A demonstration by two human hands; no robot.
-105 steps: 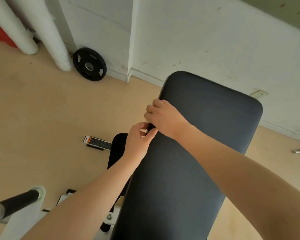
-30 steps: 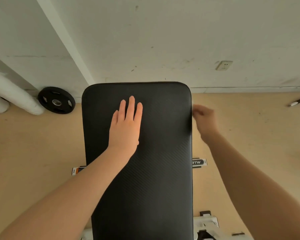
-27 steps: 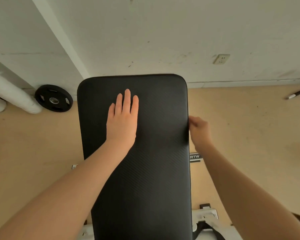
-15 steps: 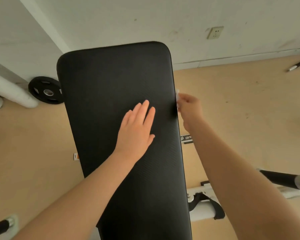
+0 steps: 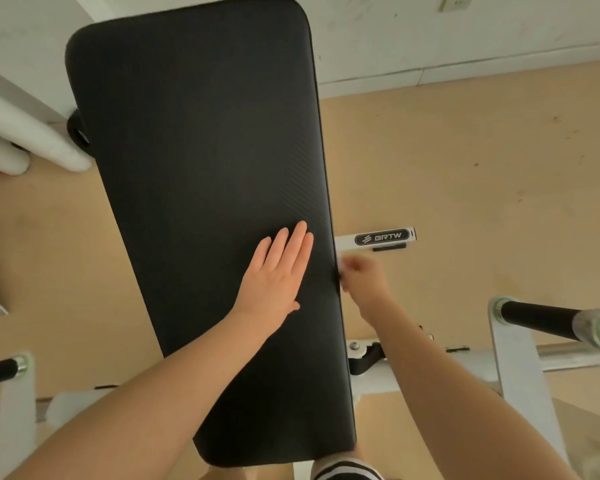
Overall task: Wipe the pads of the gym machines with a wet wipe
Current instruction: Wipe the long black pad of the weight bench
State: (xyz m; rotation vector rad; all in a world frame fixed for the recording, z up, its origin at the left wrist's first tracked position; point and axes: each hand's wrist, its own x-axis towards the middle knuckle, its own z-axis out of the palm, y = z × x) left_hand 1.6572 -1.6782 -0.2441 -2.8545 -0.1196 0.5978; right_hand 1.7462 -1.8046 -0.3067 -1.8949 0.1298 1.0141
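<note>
We note the long black textured bench pad (image 5: pixel 201 202) running lengthwise away from the person toward the white wall (image 5: pixel 465 39), its long axis leaning slightly left at the far end; the rounded far end points at the wall, the near end sits just above a striped sock cuff (image 5: pixel 347 471).

The left hand (image 5: pixel 274 275) lies flat on the pad's right half, fingers straight and together, pointing up and right along the surface, holding nothing.

The right hand (image 5: pixel 362 280) is at the pad's right edge, fingers curled and pinching a small white wet wipe (image 5: pixel 342 271) against that edge; the hand is blurred, so we cannot tell how much of the wipe is folded inside.

On the white frame bar (image 5: pixel 378 239) just beyond the right hand, a black oval label reads "BRTW" beside a striped logo.

A black-gripped handle with a metal end cap (image 5: pixel 561 323) projects at right; a black weight plate (image 5: pixel 78 133) shows partly behind the pad's left edge, by white pipes (image 5: pixel 25 133).
</note>
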